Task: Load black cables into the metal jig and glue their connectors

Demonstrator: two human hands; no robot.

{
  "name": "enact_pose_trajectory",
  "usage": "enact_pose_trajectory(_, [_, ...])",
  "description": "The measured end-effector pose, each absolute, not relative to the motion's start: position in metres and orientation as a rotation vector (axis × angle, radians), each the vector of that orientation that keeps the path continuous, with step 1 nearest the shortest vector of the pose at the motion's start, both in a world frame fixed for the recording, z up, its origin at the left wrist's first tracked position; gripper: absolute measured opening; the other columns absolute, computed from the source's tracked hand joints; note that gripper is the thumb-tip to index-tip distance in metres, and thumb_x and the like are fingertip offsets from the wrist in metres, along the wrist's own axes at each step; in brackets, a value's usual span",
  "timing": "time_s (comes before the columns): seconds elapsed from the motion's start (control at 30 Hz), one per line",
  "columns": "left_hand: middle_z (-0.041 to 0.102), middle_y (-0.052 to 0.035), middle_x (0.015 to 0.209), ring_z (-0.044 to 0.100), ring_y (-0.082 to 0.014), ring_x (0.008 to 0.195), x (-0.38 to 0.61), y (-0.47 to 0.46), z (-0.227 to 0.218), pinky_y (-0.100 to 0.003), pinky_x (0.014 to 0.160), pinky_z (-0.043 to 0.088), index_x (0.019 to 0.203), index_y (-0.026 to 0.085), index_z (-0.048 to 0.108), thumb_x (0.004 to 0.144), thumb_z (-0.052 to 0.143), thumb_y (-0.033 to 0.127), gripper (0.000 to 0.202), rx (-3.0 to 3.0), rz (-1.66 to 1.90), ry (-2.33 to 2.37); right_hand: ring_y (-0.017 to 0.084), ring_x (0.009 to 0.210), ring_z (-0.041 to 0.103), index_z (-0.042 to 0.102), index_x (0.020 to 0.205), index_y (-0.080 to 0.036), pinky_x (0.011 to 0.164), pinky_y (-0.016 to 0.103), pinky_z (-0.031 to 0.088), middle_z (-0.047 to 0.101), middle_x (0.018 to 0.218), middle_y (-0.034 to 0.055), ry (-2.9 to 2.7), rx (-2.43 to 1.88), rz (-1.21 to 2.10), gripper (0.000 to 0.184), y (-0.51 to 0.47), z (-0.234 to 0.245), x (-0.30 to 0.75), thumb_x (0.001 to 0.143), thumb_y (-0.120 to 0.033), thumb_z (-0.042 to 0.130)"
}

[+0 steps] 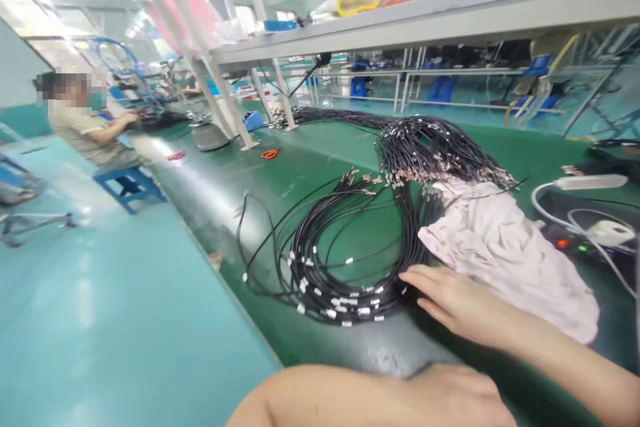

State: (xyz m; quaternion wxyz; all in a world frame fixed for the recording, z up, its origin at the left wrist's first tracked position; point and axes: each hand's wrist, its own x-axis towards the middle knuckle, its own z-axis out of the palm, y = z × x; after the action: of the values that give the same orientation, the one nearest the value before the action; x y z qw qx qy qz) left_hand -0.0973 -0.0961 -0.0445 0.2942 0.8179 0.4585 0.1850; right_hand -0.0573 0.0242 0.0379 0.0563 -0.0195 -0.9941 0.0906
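A loose coil of black cables (320, 280) with small white labels and copper-coloured ends lies on the green table mat. My right hand (450, 300) reaches in from the right with fingers stretched out, its fingertips at the coil's right side; whether they press on the cables is unclear. At the bottom edge is my left hand (463, 390), bent across in front of me, its fingers hidden and blurred. Behind the coil a large heap of black cables (430, 140) rests with its metal ends toward me. A crumpled pale cloth (510, 253) lies beside my right forearm.
A white shelf (425, 30) on posts spans the table. To the right are a white-corded device (590, 181) and a dark box with lights (570, 247). Orange-handled scissors (270, 154) lie further back. Another person (93, 127) sits on a blue stool (130, 187) at left.
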Motion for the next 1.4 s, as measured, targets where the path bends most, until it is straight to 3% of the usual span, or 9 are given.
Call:
enact_pose_trajectory(0.2, [0.066, -0.0001, 0.102, 0.06, -0.0181, 0.095, -0.108, -0.119, -0.005, -0.027, 0.079, 0.047, 0.102, 0.023, 0.061, 0.086, 0.048, 0.029, 0.022, 2.41, 0.314, 1.375, 0.016, 0.077, 0.067, 0.061, 0.106, -0.022, 0.066, 0.026, 0.055, 0.069, 0.093, 0.0046, -2.953, -0.048, 0.247, 0.028, -0.025, 0.042, 0.051, 0.085, -0.018, 0.043])
enact_pose_trajectory(0.37, [0.053, -0.0013, 0.126, 0.043, -0.0214, 0.121, -0.163, -0.138, 0.038, -0.032, 0.1, 0.033, 0.115, 0.029, 0.054, 0.079, 0.059, 0.043, 0.039, 1.99, 0.205, 2.189, 0.018, 0.078, 0.069, 0.06, 0.113, -0.025, 0.065, 0.026, 0.058, 0.071, 0.095, 0.0027, -2.798, -0.193, 0.144, 0.031, -0.044, 0.016, 0.153, 0.085, -0.025, 0.046])
enact_pose_trajectory(0.47, [0.039, -0.0202, 0.137, 0.028, -0.0361, 0.13, -0.206, -0.134, 0.041, -0.051, 0.101, 0.026, 0.129, 0.013, 0.042, 0.081, 0.051, 0.052, 0.062, 1.666, 0.117, 2.512, 0.02, 0.081, 0.069, 0.059, 0.116, -0.028, 0.068, 0.028, 0.059, 0.071, 0.099, 0.0016, -2.803, -0.306, 0.236, 0.034, -0.063, 0.001, 0.19, 0.085, -0.027, 0.047])
enact_pose_trajectory(0.57, [0.047, -0.0282, 0.126, 0.039, -0.0424, 0.122, -0.228, -0.122, 0.03, -0.054, 0.094, 0.032, 0.118, 0.005, 0.05, 0.078, 0.047, 0.064, 0.072, 1.46, 0.005, 2.561, 0.023, 0.083, 0.069, 0.062, 0.113, -0.029, 0.07, 0.032, 0.06, 0.07, 0.1, 0.0028, -2.808, -0.431, 0.365, 0.032, -0.086, 0.003, 0.201, 0.084, -0.029, 0.049])
enact_pose_trajectory(0.77, [0.058, -0.0086, 0.111, 0.057, -0.0206, 0.099, -0.215, -0.098, 0.008, -0.042, 0.086, 0.047, 0.111, 0.014, 0.055, 0.088, 0.051, 0.045, 0.039, 1.438, 0.026, 2.361, 0.024, 0.085, 0.068, 0.066, 0.108, -0.028, 0.074, 0.035, 0.059, 0.071, 0.099, 0.0061, -2.746, -0.581, 0.554, 0.031, -0.113, 0.025, 0.198, 0.085, -0.034, 0.046])
enact_pose_trajectory(0.9, [0.056, -0.0079, 0.114, 0.057, -0.0201, 0.099, -0.214, -0.093, 0.007, -0.041, 0.084, 0.049, 0.113, 0.015, 0.054, 0.088, 0.054, 0.034, 0.031, 1.43, 0.173, 2.25, 0.023, 0.089, 0.067, 0.066, 0.108, -0.027, 0.077, 0.034, 0.057, 0.07, 0.101, 0.0068, -2.79, -0.642, 0.602, 0.032, -0.119, 0.025, 0.199, 0.087, -0.036, 0.043])
enact_pose_trajectory(1.13, [0.061, -0.0035, 0.088, 0.059, -0.0126, 0.074, -0.251, -0.095, 0.032, -0.029, 0.067, 0.051, 0.098, 0.012, 0.057, 0.087, 0.054, 0.039, 0.029, 1.322, 0.547, 1.96, 0.02, 0.091, 0.066, 0.065, 0.109, -0.03, 0.08, 0.031, 0.056, 0.069, 0.102, 0.0043, -2.786, -0.699, 0.727, 0.031, -0.114, 0.012, 0.191, 0.087, -0.035, 0.044])
enact_pose_trajectory(1.27, [0.057, -0.0005, 0.066, 0.052, -0.0092, 0.055, -0.266, -0.094, 0.055, -0.023, 0.052, 0.043, 0.076, 0.012, 0.056, 0.068, 0.067, 0.055, 0.045, 1.236, 0.673, 1.834, 0.02, 0.089, 0.066, 0.066, 0.105, -0.03, 0.079, 0.03, 0.055, 0.07, 0.099, 0.0037, -2.756, -0.675, 0.856, 0.029, -0.103, 0.013, 0.172, 0.086, -0.034, 0.045])
enact_pose_trajectory(1.4, [0.059, -0.0019, 0.065, 0.051, -0.0098, 0.055, -0.271, -0.094, 0.074, -0.022, 0.05, 0.04, 0.069, 0.014, 0.055, 0.057, 0.071, 0.06, 0.05, 1.194, 0.742, 1.781, 0.019, 0.089, 0.065, 0.066, 0.104, -0.029, 0.079, 0.03, 0.053, 0.07, 0.099, 0.0041, -2.784, -0.617, 0.936, 0.029, -0.095, 0.024, 0.142, 0.087, -0.035, 0.043])
